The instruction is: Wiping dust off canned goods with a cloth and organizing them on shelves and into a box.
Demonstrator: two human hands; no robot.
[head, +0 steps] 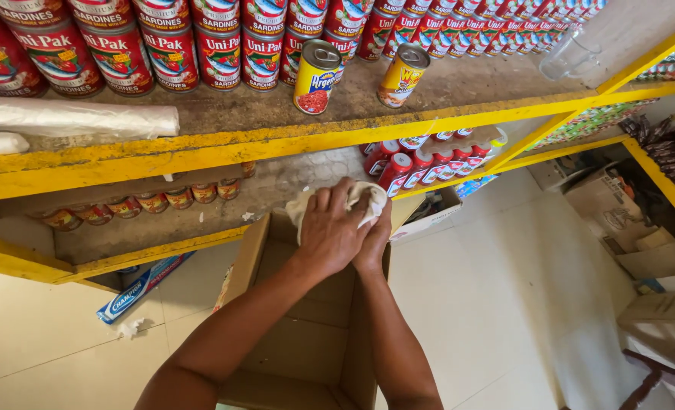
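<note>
My left hand [330,231] and my right hand [374,244] are pressed together above an open brown cardboard box [307,342]. Both grip a crumpled off-white cloth [360,197]; whether anything lies wrapped inside it is hidden. The hands hover just in front of the lower yellow shelf [162,250], close to a group of red cans [417,163]. Two yellow cans [316,78] stand on the upper shelf above the hands.
Rows of red sardine cans [170,45] line the upper yellow shelf [276,140], with rolled clear plastic [71,120] at its left. Small cans [132,203] sit on the lower shelf. A blue and white packet [141,287] lies on the tiled floor. Cardboard boxes [611,205] crowd the right.
</note>
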